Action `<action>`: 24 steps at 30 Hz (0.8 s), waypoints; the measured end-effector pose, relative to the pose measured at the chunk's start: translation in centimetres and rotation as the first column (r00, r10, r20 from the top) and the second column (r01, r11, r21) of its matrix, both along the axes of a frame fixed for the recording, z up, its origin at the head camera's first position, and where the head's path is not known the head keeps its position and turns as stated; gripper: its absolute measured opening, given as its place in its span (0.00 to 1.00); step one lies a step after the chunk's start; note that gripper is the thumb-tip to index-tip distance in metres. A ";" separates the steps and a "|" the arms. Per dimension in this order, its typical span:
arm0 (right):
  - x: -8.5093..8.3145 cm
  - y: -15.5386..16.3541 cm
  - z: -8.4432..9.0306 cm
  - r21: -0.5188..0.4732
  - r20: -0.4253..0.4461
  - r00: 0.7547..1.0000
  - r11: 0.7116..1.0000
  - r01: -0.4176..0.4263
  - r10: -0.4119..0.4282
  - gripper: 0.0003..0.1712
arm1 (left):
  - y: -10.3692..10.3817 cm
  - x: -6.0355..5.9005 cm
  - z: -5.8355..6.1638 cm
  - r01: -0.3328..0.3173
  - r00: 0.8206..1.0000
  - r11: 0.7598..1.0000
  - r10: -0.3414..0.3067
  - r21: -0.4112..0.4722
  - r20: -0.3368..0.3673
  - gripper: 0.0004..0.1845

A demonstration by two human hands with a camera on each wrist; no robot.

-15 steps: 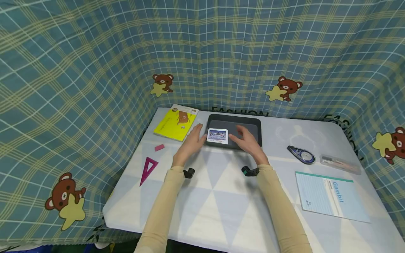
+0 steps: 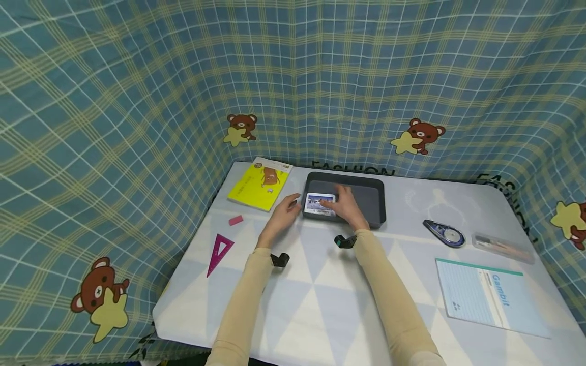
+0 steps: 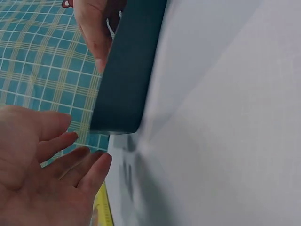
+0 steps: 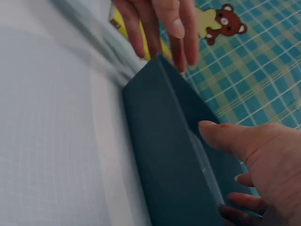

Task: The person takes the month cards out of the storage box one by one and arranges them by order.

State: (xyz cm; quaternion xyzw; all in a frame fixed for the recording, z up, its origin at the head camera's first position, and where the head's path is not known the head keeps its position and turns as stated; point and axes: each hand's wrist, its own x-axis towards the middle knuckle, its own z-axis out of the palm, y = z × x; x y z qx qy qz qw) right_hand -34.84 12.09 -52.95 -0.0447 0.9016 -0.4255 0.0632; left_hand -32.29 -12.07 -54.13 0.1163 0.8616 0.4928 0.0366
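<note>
A small picture card with a white border (image 2: 313, 208), apparently printed with a snowy scene, lies at the left front of a dark grey tray (image 2: 381, 222). My right hand (image 2: 350, 207) is over the tray, its thumb overlapping the right part of the card. In the right wrist view, the thumb (image 4: 230, 139) and fingers of that hand are apart, with the tray's wall (image 4: 155, 127) beside them. My left hand (image 2: 283, 218) is just outside the tray's left front corner, holding nothing. Its fingers (image 3: 96, 176) are relaxed and spread beneath the tray wall in the left wrist view.
A yellow booklet (image 2: 256, 190), a pink eraser (image 2: 235, 220) and a magenta set square (image 2: 216, 256) lie at the left. To the right are a correction tape (image 2: 444, 234), a clear pencil case (image 2: 503, 248) and a light blue notepad (image 2: 490, 297). Checked cloth surrounds the table.
My right hand has moved left, so its thumb now overlaps the card. My left hand has drawn slightly back from the tray's side. The whole head view has shifted a little.
</note>
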 end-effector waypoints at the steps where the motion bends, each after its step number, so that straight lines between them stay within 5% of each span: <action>1: -0.1 0.0 -0.2 0.023 0.008 1.000 1.000 0.006 -0.007 0.51 | 0.1 -0.1 -0.3 0.001 1.000 1.000 -0.001 0.009 -0.006 0.26; 11: -0.6 -0.1 -0.8 0.119 0.018 1.000 0.993 -0.010 0.008 0.49 | 0.6 -0.3 -2.2 -0.056 0.995 0.979 0.039 0.198 0.094 0.26; 18: -1.1 -0.4 -0.9 0.094 0.012 1.000 0.996 0.010 -0.011 0.47 | 0.4 -0.3 -1.8 -0.114 0.985 0.953 0.071 0.279 0.160 0.25; 24: -1.1 -0.5 -1.5 0.122 -0.067 0.997 0.991 0.048 -0.040 0.46 | 1.0 -0.5 -1.8 -0.090 0.983 0.949 0.036 0.302 0.180 0.26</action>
